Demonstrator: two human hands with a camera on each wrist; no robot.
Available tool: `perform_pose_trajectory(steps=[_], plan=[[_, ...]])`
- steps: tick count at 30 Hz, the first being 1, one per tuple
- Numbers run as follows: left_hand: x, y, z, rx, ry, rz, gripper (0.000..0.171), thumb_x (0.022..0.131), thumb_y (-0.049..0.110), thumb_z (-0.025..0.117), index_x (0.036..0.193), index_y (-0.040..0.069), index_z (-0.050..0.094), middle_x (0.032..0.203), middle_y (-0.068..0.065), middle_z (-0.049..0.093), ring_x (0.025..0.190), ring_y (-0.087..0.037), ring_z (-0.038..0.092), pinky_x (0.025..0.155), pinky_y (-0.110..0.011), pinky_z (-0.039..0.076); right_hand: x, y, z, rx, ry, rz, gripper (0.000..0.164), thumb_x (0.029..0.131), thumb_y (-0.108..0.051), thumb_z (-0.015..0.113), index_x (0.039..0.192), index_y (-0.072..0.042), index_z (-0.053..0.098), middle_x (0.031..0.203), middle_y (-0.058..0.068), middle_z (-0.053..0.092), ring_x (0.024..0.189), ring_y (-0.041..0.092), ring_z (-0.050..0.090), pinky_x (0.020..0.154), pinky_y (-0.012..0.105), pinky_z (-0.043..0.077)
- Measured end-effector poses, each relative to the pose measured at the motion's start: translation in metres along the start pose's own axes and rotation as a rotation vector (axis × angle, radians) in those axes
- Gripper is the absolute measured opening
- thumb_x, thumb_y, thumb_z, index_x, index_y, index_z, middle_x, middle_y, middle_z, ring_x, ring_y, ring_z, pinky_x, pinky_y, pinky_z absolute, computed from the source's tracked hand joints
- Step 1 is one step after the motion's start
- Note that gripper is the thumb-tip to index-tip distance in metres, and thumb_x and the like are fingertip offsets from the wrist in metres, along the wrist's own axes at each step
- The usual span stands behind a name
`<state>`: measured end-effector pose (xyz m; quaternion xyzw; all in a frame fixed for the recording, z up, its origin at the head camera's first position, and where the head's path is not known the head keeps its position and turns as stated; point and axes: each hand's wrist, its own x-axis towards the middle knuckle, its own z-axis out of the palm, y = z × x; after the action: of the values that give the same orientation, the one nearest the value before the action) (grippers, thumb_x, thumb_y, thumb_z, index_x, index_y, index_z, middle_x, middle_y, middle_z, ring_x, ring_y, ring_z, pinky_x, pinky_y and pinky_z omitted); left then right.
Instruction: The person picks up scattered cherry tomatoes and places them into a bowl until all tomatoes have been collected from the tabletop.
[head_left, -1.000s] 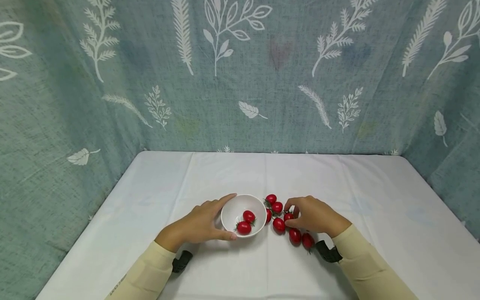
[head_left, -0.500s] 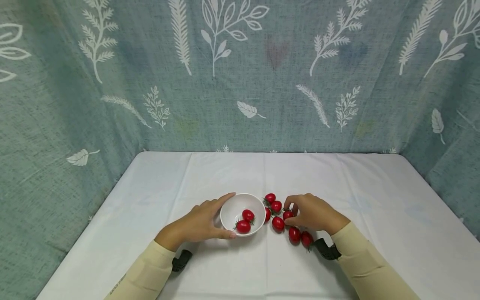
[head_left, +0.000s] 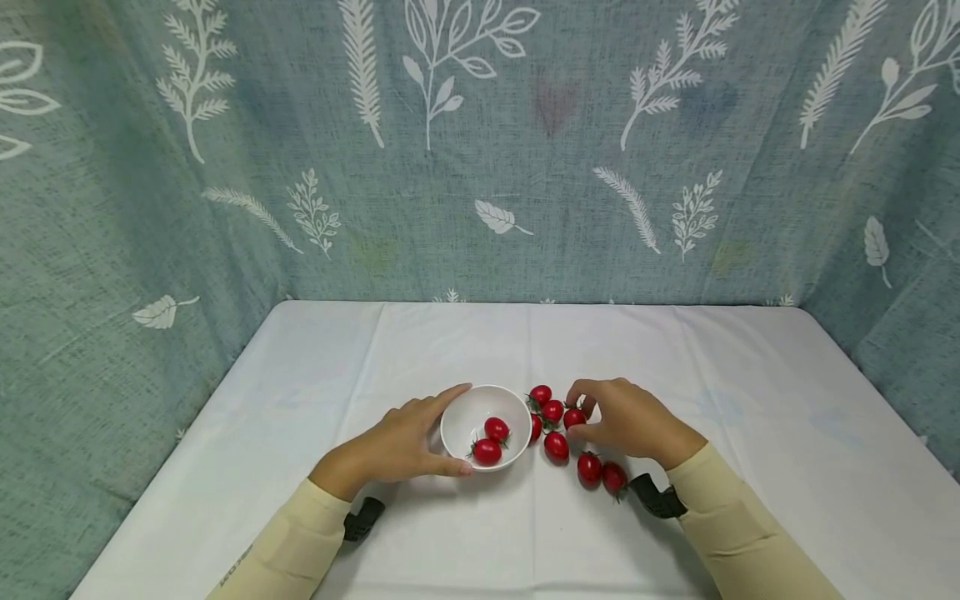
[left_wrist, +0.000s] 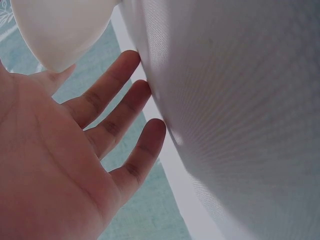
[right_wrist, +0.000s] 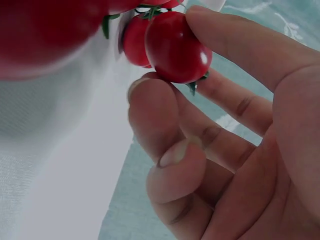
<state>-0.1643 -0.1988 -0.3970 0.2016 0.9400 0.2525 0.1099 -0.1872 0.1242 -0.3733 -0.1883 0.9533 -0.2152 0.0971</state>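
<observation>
My left hand (head_left: 401, 442) reaches round the near left of a white bowl (head_left: 462, 423), its thumb and forefinger spread along the rim. In the left wrist view the other fingers (left_wrist: 112, 127) extend toward the white cloth below the bowl (left_wrist: 65, 30). Two red cherry tomatoes (head_left: 487, 452) with green stems lie inside. Right of the bowl, my right hand (head_left: 637, 421) pinches another cherry tomato (head_left: 574, 418) between thumb and fingertips. The right wrist view shows this tomato (right_wrist: 178, 47) with its green calyx facing down and the remaining fingers curled beneath.
Several loose cherry tomatoes (head_left: 556, 447) lie between bowl and right hand, some close against the bowl's right side. Two more tomatoes (head_left: 589, 470) sit nearer, by the right wrist strap (head_left: 657, 497). White cloth (head_left: 450, 350) covers the table; a green patterned curtain (head_left: 420, 225) hangs behind.
My right hand has shifted a little away from me, carrying the pinched cherry tomato off from its near neighbours. Left hand and bowl have stayed in place.
</observation>
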Motion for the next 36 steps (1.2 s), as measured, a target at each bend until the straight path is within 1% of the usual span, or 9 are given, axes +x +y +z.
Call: perform_pose_trajectory(steps=[9,17,20,22,28,33,36], plan=[[0.0,0.0,0.0,0.0,0.001,0.0,0.109,0.068,0.069,0.08,0.158,0.036,0.027,0.14,-0.002,0.057,0.125,-0.026,0.051,0.1,-0.059,0.042,-0.002,-0.007,-0.002,-0.005,0.058,-0.039,0.034,0.081,-0.024,0.084,0.11,-0.02,0.068,0.09,-0.004,0.068,0.073,0.012,0.056,0.064,0.028,0.048],[-0.001,0.0,0.0,-0.005,-0.002,-0.015,0.108,0.068,0.07,0.079,0.157,0.038,0.027,0.14,-0.001,0.057,0.125,-0.025,0.05,0.1,-0.058,0.043,-0.006,-0.01,-0.001,0.01,0.113,-0.115,0.034,0.082,-0.023,0.084,0.112,-0.02,0.068,0.09,-0.006,0.068,0.076,0.012,0.057,0.066,0.028,0.047],[-0.001,0.0,0.001,-0.006,-0.005,-0.02,0.108,0.068,0.071,0.079,0.157,0.039,0.027,0.139,-0.001,0.058,0.124,-0.024,0.05,0.1,-0.057,0.043,-0.007,-0.012,0.0,0.019,0.122,-0.131,0.034,0.083,-0.023,0.083,0.113,-0.019,0.067,0.091,-0.006,0.068,0.074,0.011,0.056,0.065,0.028,0.046],[-0.001,0.0,0.001,-0.005,-0.006,-0.02,0.108,0.068,0.071,0.079,0.157,0.039,0.027,0.139,-0.001,0.058,0.124,-0.024,0.05,0.1,-0.057,0.043,-0.007,-0.013,0.0,0.024,0.129,-0.137,0.035,0.083,-0.022,0.083,0.114,-0.019,0.067,0.093,-0.006,0.068,0.069,0.01,0.053,0.062,0.027,0.045],[-0.001,0.001,0.0,-0.005,-0.002,-0.003,0.108,0.068,0.069,0.08,0.157,0.037,0.028,0.139,-0.001,0.058,0.125,-0.025,0.05,0.102,-0.058,0.041,-0.008,-0.017,0.001,0.034,0.155,-0.157,0.037,0.083,-0.022,0.082,0.116,-0.02,0.066,0.098,-0.004,0.07,0.06,0.01,0.048,0.057,0.026,0.044],[-0.001,0.001,-0.001,-0.01,0.001,0.008,0.108,0.069,0.067,0.081,0.158,0.034,0.028,0.139,-0.002,0.058,0.122,-0.024,0.051,0.103,-0.059,0.039,-0.009,-0.021,0.004,0.04,0.178,-0.202,0.037,0.083,-0.021,0.082,0.117,-0.019,0.067,0.099,-0.005,0.07,0.057,0.007,0.047,0.055,0.024,0.044],[0.0,0.001,-0.001,-0.012,0.001,0.008,0.108,0.069,0.067,0.081,0.158,0.034,0.028,0.139,-0.002,0.059,0.122,-0.023,0.051,0.103,-0.059,0.039,-0.009,-0.022,0.005,0.033,0.195,-0.228,0.037,0.084,-0.023,0.082,0.117,-0.02,0.067,0.1,-0.006,0.07,0.056,0.005,0.047,0.057,0.024,0.044]])
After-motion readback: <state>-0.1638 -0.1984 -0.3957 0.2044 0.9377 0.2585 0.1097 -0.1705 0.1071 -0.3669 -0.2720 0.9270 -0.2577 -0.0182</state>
